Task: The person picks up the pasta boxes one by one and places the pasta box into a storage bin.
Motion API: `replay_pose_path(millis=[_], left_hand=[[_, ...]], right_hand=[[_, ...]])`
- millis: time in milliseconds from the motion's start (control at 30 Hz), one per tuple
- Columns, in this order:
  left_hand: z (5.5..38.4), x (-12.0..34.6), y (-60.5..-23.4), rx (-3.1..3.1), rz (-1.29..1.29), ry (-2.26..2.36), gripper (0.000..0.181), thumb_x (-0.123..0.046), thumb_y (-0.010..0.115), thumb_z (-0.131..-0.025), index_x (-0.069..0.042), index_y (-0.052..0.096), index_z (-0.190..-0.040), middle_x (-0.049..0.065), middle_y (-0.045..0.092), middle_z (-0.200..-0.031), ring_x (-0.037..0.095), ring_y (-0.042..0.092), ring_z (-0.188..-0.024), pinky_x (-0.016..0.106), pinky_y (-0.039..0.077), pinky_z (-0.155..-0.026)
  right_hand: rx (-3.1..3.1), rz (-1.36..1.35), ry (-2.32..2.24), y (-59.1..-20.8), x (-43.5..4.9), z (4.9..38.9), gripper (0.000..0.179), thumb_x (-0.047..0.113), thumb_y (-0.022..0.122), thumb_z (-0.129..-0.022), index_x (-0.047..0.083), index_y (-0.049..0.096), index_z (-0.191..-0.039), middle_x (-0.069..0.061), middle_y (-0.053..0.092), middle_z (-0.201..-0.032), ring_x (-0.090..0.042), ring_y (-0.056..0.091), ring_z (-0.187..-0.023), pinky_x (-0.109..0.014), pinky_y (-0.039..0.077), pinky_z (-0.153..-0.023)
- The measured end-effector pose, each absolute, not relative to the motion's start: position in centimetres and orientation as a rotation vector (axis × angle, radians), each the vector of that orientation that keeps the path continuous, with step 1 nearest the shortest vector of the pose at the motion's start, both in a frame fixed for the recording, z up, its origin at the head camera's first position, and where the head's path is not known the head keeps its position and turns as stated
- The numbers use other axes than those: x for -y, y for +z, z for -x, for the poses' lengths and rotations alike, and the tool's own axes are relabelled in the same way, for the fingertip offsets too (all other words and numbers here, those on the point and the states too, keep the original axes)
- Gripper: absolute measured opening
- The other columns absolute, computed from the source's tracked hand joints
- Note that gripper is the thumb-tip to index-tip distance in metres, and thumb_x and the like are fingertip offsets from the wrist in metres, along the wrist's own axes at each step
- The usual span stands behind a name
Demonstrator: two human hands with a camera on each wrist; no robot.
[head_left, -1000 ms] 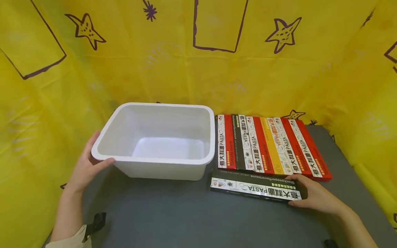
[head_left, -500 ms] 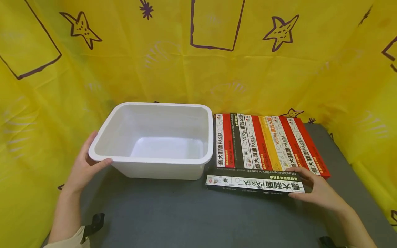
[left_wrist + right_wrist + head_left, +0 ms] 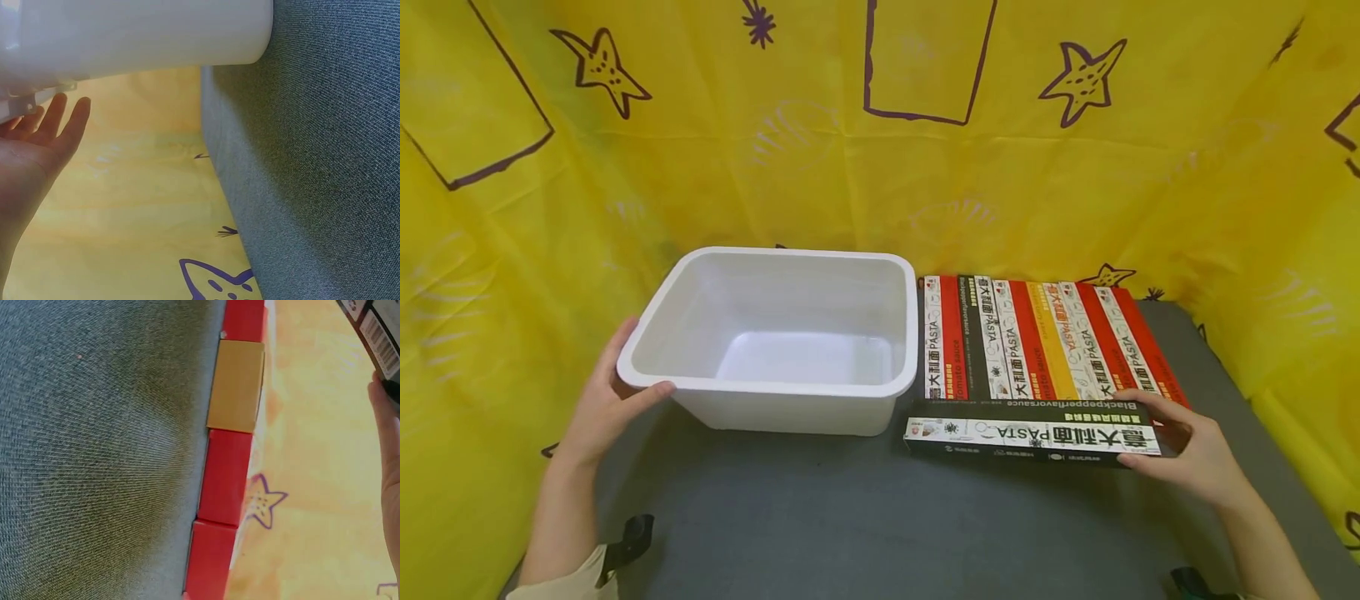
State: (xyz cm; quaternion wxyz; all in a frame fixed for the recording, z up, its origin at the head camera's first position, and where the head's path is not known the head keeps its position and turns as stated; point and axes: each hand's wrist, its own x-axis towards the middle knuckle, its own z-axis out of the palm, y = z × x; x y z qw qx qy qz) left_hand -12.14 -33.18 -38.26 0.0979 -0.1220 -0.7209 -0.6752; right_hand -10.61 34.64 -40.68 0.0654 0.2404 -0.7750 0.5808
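Note:
My right hand (image 3: 1187, 450) grips the right end of a long black pasta box (image 3: 1033, 433), thumb on the near side and fingers on the far side. In the right wrist view, that box (image 3: 378, 340) is raised well above the grey tabletop, and only part of my hand (image 3: 389, 450) shows. My left hand (image 3: 602, 408) holds the front left corner of a white plastic tub (image 3: 782, 410), its thumb over the rim. From the left wrist, the fingers (image 3: 74, 128) reach up under the tub's rim. Nothing lies inside the tub.
Right of the tub lies a row of pasta boxes: red ones (image 3: 951, 342), a black one (image 3: 976, 358) and a yellow one (image 3: 1051, 333). A yellow patterned cloth (image 3: 820, 167) hangs behind and at both sides of the grey table (image 3: 850, 517).
My right hand has lifted the black pasta box off the table, and it now overlaps the front ends of the row. My left hand and the tub stay put.

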Motion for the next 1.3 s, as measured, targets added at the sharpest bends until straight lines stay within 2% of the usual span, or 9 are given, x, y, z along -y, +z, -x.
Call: replay_pose_path(millis=[167,367,533,700,800,867,933,1033,1300], left_hand=[[12.0,33.1,-38.0,2.143,0.355,-2.008,0.091,0.016,0.061,-0.084,-0.006,0.011,-0.156,0.008,0.03,-0.146,0.016,0.048,-0.112,0.014,0.05,-0.084],[11.9,33.2,-37.8,2.172,0.333,-1.985,0.091,0.015,0.062,-0.084,-0.007,0.012,-0.157,0.008,0.029,-0.147,0.015,0.047,-0.114,0.014,0.05,-0.085],[11.9,33.2,-37.8,2.21,0.307,-1.942,0.091,0.014,0.063,-0.084,-0.007,0.013,-0.157,0.009,0.03,-0.147,0.014,0.047,-0.113,0.013,0.049,-0.085],[11.7,33.3,-37.5,2.347,0.256,-1.737,0.091,0.01,0.066,-0.083,-0.008,0.015,-0.157,0.008,0.034,-0.145,0.01,0.048,-0.109,0.008,0.046,-0.084],[11.6,33.4,-37.1,2.486,0.199,-1.486,0.091,0.002,0.071,-0.083,-0.013,0.02,-0.157,0.01,0.036,-0.147,0.009,0.047,-0.107,0.006,0.04,-0.084],[11.6,33.4,-36.7,2.566,0.168,-1.31,0.092,-0.007,0.076,-0.082,-0.017,0.022,-0.157,0.012,0.034,-0.151,0.016,0.046,-0.116,0.019,0.039,-0.097],[11.7,33.3,-36.3,2.621,0.163,-1.188,0.094,-0.015,0.079,-0.08,-0.018,0.023,-0.156,0.014,0.03,-0.155,0.027,0.04,-0.129,0.04,0.034,-0.108],[12.0,33.1,-35.8,2.677,0.186,-1.055,0.098,-0.026,0.081,-0.078,-0.018,0.022,-0.157,0.015,0.024,-0.159,0.044,0.024,-0.139,0.07,0.018,-0.107],[12.2,33.0,-35.8,2.695,0.232,-0.898,0.098,-0.03,0.082,-0.076,-0.009,0.028,-0.154,0.017,0.023,-0.159,0.047,0.02,-0.14,0.07,0.016,-0.107]], right_hand=[[2.006,-0.843,2.048,-40.1,-34.9,11.0,0.074,-0.042,0.059,-0.057,-0.025,0.042,-0.127,-0.017,0.061,-0.125,-0.019,0.063,-0.09,-0.02,0.055,-0.07],[1.813,-0.716,2.151,-38.4,-34.8,11.3,0.066,-0.04,0.054,-0.065,-0.025,0.042,-0.129,-0.018,0.065,-0.118,-0.022,0.062,-0.092,-0.022,0.056,-0.073],[1.731,-0.492,2.16,-36.6,-34.0,11.7,0.055,-0.03,0.054,-0.075,-0.021,0.047,-0.129,-0.015,0.068,-0.11,-0.021,0.061,-0.089,-0.022,0.057,-0.072],[1.578,-0.438,2.245,-35.0,-32.7,12.7,0.052,-0.029,0.053,-0.077,-0.02,0.049,-0.128,-0.019,0.065,-0.113,-0.025,0.06,-0.092,-0.026,0.058,-0.074],[1.516,-0.467,2.292,-34.3,-31.9,13.6,0.053,-0.031,0.052,-0.076,-0.019,0.05,-0.128,-0.021,0.065,-0.114,-0.027,0.061,-0.094,-0.028,0.058,-0.076],[1.518,-0.462,2.279,-34.0,-31.1,14.2,0.053,-0.031,0.053,-0.075,-0.019,0.051,-0.127,-0.02,0.066,-0.113,-0.027,0.061,-0.094,-0.027,0.058,-0.076],[1.529,-0.46,2.254,-33.6,-30.2,14.7,0.052,-0.03,0.055,-0.075,-0.019,0.052,-0.126,-0.02,0.066,-0.113,-0.027,0.061,-0.093,-0.027,0.058,-0.076],[1.554,-0.456,2.231,-33.2,-28.8,15.2,0.05,-0.026,0.059,-0.076,-0.018,0.053,-0.125,-0.019,0.066,-0.113,-0.027,0.06,-0.094,-0.027,0.058,-0.075],[1.681,-0.518,2.144,-32.4,-25.3,16.6,0.05,-0.024,0.061,-0.075,-0.017,0.054,-0.125,-0.017,0.066,-0.115,-0.025,0.058,-0.097,-0.024,0.056,-0.076]])
